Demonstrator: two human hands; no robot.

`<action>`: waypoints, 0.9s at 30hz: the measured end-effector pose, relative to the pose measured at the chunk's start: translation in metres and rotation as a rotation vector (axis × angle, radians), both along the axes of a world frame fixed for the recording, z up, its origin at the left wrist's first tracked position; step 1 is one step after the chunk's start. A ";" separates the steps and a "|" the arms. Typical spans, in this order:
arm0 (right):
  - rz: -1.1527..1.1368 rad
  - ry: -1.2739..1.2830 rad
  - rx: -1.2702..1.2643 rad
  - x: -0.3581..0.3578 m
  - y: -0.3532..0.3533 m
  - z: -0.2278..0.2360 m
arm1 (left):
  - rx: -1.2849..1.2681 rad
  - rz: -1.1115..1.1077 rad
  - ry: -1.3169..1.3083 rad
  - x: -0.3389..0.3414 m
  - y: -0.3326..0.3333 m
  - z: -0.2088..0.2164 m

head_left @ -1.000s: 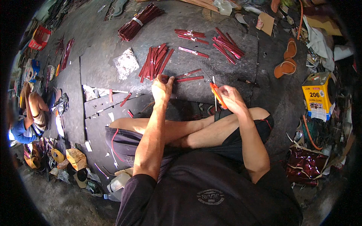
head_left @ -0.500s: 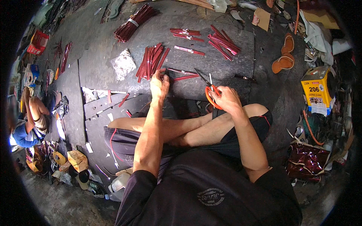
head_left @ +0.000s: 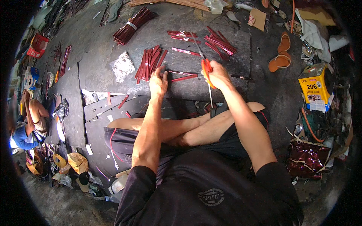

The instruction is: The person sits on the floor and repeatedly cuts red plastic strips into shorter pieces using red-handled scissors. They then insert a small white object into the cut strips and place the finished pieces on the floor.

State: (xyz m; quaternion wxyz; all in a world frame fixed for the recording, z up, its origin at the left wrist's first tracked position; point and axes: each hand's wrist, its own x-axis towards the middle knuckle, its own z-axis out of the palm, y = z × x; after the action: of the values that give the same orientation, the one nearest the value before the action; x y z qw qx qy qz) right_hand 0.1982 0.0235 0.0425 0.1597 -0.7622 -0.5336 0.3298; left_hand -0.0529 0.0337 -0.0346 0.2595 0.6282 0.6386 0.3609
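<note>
My right hand (head_left: 218, 76) is closed round the orange handles of a pair of scissors (head_left: 206, 67), whose long blades point away from me over the board. Just below that hand shows a thin white strip (head_left: 210, 95); whether the hand holds it I cannot tell. My left hand (head_left: 158, 83) rests with fingers apart at the near end of a pile of flat dark red strips (head_left: 149, 64). Beside its fingertips lie a red strip with a shiny middle (head_left: 182, 72) and a plain red strip (head_left: 184, 78). Farther off are several similar shiny-banded strips (head_left: 186, 51).
A tied dark red bundle (head_left: 128, 32) and a clear plastic packet (head_left: 123, 66) lie on the dark board (head_left: 98, 75). More red strips (head_left: 220, 43) sit at the far right. Orange sandals (head_left: 280, 62) and a yellow box (head_left: 314, 88) stand rightward. Another person (head_left: 28, 128) sits at the far left.
My right hand has moved forward and left with the scissors, blades now reaching over the banded strips. The white strip has shifted from above the scissor handles to below the hand. My left hand has barely moved.
</note>
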 end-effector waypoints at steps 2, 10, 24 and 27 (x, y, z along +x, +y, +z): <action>0.017 -0.098 0.054 -0.011 0.006 -0.014 | 0.003 -0.096 0.076 0.003 0.003 0.005; -0.035 0.064 0.110 -0.026 0.004 -0.052 | 0.000 -0.066 0.014 0.003 -0.003 0.003; 0.017 0.299 0.001 0.002 0.025 -0.072 | -0.259 0.246 -0.084 -0.019 -0.023 0.003; 0.022 0.319 -0.012 0.003 0.026 -0.077 | -0.189 0.241 -0.036 -0.014 -0.031 0.008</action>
State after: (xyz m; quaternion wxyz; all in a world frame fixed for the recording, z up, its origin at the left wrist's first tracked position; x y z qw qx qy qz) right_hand 0.2012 0.0493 -0.0342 0.2342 -0.6952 -0.5081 0.4514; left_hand -0.0665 0.0028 -0.0268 0.2835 0.5132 0.7358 0.3389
